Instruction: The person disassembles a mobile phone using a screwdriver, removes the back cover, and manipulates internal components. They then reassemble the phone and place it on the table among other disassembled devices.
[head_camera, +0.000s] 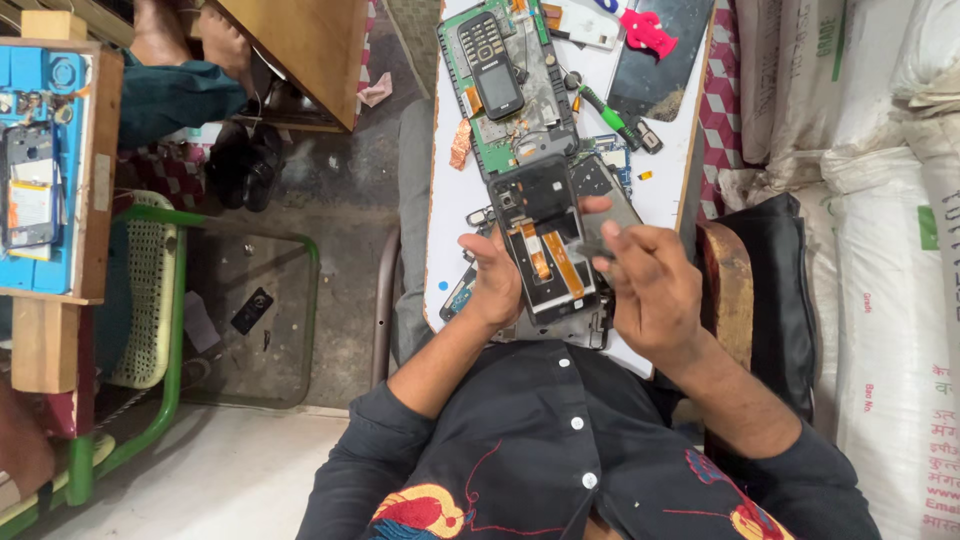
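Dark shirt sleeves fill the bottom of my view, and from them both hands reach up over the white desk (450, 215). My left hand (497, 283) has its grip closed on the left edge of one opened smartphone (545, 245), thumb laid over the frame, holding it back-side up so that the bare black interior with two orange flex strips shows. My right hand (648, 285) sits just right of that phone, its grip pinched together on something small and dark at the phone's right edge; I cannot tell what it is. Beyond both grips, farther up the desk, lies one green circuit tray (520, 120) with one black keypad phone (490, 62) resting on it. To the upper right of the right grip I count one green-handled tool (610, 113), one red scrap (648, 32) and one dark glass panel (665, 55). Far to the left of the left grip, on a separate wooden bench, one blue mat (45, 165) carries another opened phone (30, 185).
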